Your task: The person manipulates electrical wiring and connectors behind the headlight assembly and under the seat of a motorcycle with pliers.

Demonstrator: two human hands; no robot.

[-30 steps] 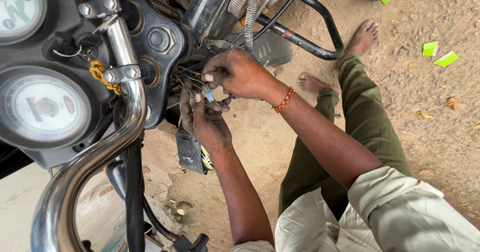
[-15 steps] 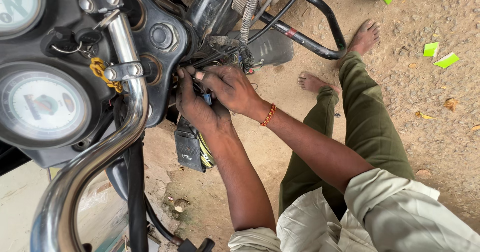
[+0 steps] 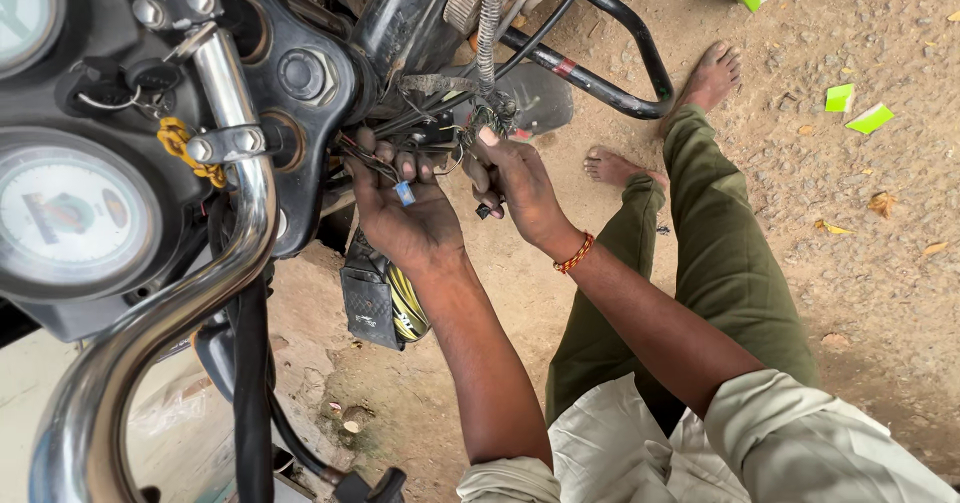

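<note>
Since a moment ago the right hand (image 3: 520, 183) has slid right to pinch the wire bundle (image 3: 440, 123) under the motorcycle's steering head, the left hand (image 3: 405, 213) gripping loose wires, connectors still apart.

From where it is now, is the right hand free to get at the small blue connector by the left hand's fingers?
Probably yes. The right hand sits just beside the left hand, and the blue connector lies exposed on the left hand's fingers with only loose wires above it, nothing between.
</note>
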